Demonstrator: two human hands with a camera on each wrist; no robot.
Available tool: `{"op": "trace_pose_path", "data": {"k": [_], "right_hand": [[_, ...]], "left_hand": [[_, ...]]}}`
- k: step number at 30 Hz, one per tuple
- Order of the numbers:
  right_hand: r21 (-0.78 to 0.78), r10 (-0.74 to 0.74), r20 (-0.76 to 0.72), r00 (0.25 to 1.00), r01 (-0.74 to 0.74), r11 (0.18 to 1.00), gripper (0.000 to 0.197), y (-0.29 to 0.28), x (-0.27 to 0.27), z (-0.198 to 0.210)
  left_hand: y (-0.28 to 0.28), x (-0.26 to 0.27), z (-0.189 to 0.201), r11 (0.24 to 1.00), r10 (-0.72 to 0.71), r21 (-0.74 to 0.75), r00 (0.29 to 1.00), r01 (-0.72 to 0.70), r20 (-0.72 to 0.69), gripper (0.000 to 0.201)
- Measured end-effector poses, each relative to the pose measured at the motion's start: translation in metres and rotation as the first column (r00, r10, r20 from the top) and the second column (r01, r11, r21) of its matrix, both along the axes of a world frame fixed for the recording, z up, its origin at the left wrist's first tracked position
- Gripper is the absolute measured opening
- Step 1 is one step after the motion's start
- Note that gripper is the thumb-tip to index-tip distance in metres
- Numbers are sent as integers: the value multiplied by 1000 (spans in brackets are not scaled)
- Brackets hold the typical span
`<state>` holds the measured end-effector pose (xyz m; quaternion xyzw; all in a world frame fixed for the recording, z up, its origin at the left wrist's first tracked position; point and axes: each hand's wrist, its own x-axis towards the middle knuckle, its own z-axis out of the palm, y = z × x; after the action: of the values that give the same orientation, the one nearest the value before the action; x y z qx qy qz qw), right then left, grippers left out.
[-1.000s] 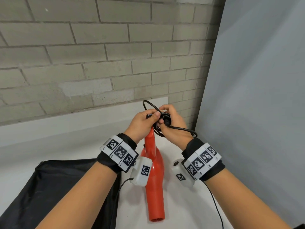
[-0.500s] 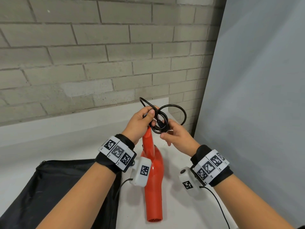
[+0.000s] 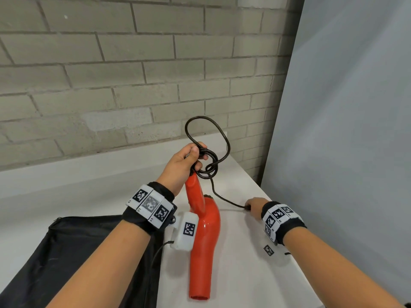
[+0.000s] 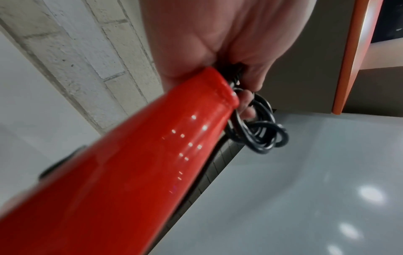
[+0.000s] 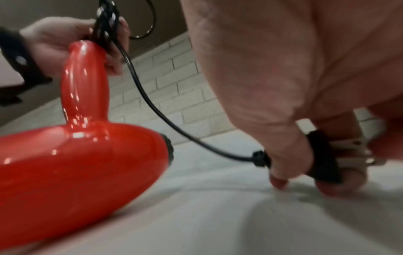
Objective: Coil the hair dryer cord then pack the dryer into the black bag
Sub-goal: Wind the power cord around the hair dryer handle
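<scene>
A glossy red hair dryer (image 3: 203,236) lies on the white table (image 3: 244,274), nozzle toward me, handle raised away from me. My left hand (image 3: 184,162) grips the handle's end together with several loops of black cord (image 3: 208,152); the loops (image 4: 257,134) hang below my fingers in the left wrist view. From the coil the cord runs down right to the black plug (image 5: 320,157), which my right hand (image 3: 255,206) pinches just above the table. The black bag (image 3: 73,256) lies flat at the left, partly under my left forearm.
A brick wall (image 3: 111,85) backs the table. A grey panel (image 3: 344,130) stands along the table's right edge. The dryer (image 5: 76,155) fills the left of the right wrist view.
My right hand has let go of the coil and dropped down right to the table, where it now pinches the plug. The left hand keeps the loops at the handle.
</scene>
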<state>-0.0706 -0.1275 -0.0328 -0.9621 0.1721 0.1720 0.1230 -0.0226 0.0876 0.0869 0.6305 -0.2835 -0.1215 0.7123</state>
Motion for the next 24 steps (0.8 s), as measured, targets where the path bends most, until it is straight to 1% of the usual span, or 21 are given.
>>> {"op": "trace_pose_path", "data": {"k": [1, 2, 3, 4, 5, 6, 7, 8, 10, 12, 13, 14, 15, 16, 18, 20, 21, 22, 24], "right_hand": [[-53, 18, -41, 999, -20, 998, 36, -1, 0, -3], [-95, 14, -44, 999, -18, 995, 37, 0, 0, -2], [-99, -5, -3, 1000, 5, 995, 39, 2, 0, 1], [-44, -19, 78, 997, 23, 999, 42, 7, 1, 8], [77, -26, 181, 983, 12, 997, 46, 14, 1, 16], [238, -19, 289, 957, -52, 970, 49, 22, 1, 26], [391, -19, 388, 922, -146, 909, 50, 34, -1, 39], [496, -20, 458, 889, -236, 835, 49, 47, -3, 52], [589, -44, 544, 838, -344, 731, 41, 63, -4, 68], [663, -151, 599, 786, -381, 644, 29, 72, -2, 73], [680, -219, 615, 758, -369, 634, 22, 74, 0, 73], [685, -268, 625, 733, -350, 639, 16, 75, 1, 73], [675, -300, 630, 716, -313, 668, 13, 74, 2, 71], [665, -310, 626, 715, -281, 692, 13, 73, 2, 68], [672, -319, 565, 761, -200, 713, 12, 69, 3, 56], [693, -314, 435, 844, -92, 715, 17, 61, 7, 37], [683, -294, 371, 881, -44, 730, 17, 58, 8, 27], [671, -275, 316, 908, -8, 742, 17, 56, 9, 20], [646, -267, 250, 931, 45, 762, 17, 53, 11, 6]], "left_hand": [[1, 0, 0, 1000, 8, 10, 1000, -8, -7, 25], [2, 0, 0, 1000, 12, 22, 1000, -12, -8, 24], [3, 1, 1, 999, 11, 33, 1000, -11, -3, 24], [2, 1, 0, 999, 6, 46, 1000, -6, 4, 22], [2, 1, 1, 998, -4, 56, 1000, 3, 13, 21], [1, 1, 1, 998, -15, 63, 1000, 13, 23, 20], [0, 1, 1, 997, -26, 68, 999, 23, 37, 19], [-1, 0, 1, 997, -36, 75, 998, 32, 53, 19], [-3, -1, 2, 996, -59, 73, 996, 54, 66, 19], [-4, -2, 3, 996, -78, 56, 995, 74, 58, 24], [-4, -3, 3, 995, -81, 56, 995, 78, 56, 25], [-4, -4, 3, 995, -78, 62, 995, 75, 58, 25], [-4, -5, 3, 996, -67, 68, 996, 63, 62, 23], [-4, -6, 4, 996, -49, 72, 996, 44, 70, 22], [-2, -4, 6, 996, 1, 89, 993, -12, 122, 21], [0, -2, 9, 995, 38, 86, 982, -55, 183, 24], [2, -2, 12, 996, 44, 73, 980, -59, 195, 25], [2, -2, 14, 997, 40, 55, 981, -51, 190, 25], [3, -3, 16, 1000, 4, 12, 989, -6, 149, 24]]}}
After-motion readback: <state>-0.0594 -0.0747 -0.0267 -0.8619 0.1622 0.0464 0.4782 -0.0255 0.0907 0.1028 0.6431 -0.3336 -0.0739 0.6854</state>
